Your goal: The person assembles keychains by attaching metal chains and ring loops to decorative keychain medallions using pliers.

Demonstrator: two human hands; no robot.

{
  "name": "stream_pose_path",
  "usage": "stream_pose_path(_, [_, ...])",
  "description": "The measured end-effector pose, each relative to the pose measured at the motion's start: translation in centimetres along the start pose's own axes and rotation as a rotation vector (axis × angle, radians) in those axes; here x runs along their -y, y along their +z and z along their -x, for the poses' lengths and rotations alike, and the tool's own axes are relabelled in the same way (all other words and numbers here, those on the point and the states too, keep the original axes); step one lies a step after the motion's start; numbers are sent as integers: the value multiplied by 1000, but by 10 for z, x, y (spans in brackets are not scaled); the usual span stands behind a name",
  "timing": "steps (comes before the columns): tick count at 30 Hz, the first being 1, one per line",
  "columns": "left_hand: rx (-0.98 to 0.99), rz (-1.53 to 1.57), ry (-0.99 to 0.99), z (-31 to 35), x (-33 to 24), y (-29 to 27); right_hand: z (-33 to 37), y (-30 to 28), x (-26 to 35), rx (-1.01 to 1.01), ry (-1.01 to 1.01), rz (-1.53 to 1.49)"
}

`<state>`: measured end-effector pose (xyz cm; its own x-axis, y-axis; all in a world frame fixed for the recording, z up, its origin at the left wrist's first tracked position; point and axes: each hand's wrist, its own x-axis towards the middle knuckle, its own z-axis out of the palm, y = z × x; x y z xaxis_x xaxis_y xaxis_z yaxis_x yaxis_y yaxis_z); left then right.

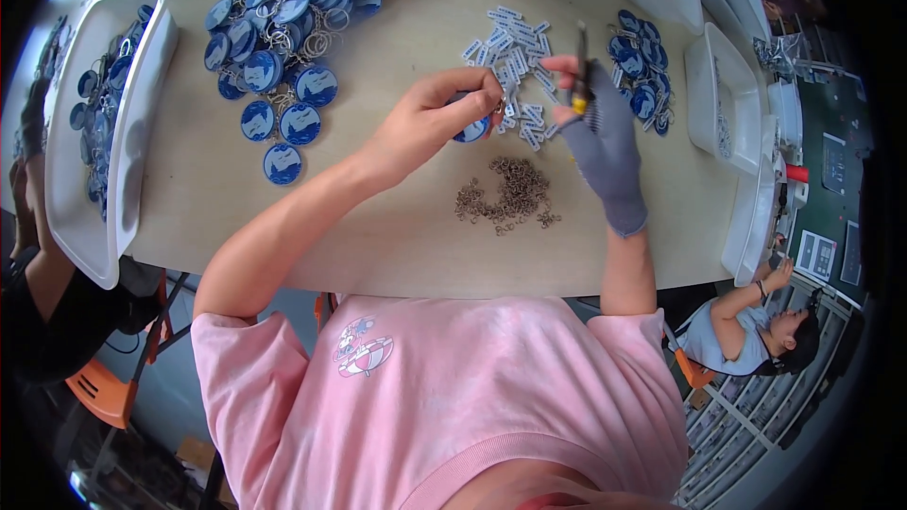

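My left hand [430, 118] is bare and pinches a round blue keychain tag [472, 130] at its ring, just above the tabletop. My right hand [597, 127] wears a grey fingerless glove and grips small dark pliers [581, 76] with yellow on the handle, their tip pointing up and away. The two hands are close together over a scatter of small white rectangular tags [515, 57]. A heap of small metal jump rings [510, 196] lies on the table just below the hands.
A big pile of blue round tags with key rings [283, 28] lies at the upper left, a smaller one [642, 71] at the right. White trays stand at the left [137, 104] and right [704, 85]. Another person sits at the lower right [756, 331].
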<state>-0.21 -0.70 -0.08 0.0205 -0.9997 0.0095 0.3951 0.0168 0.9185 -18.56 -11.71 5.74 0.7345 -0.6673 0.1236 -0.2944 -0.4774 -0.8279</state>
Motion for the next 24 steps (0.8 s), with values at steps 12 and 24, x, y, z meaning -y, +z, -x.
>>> stream_pose_path(12, [204, 58, -406, -4, -12, -12, 10, -24, 9, 125, -604, 928])
stream_pose_path(24, [194, -12, -368, -2, -11, -12, 6, -18, 11, 161, -591, 895])
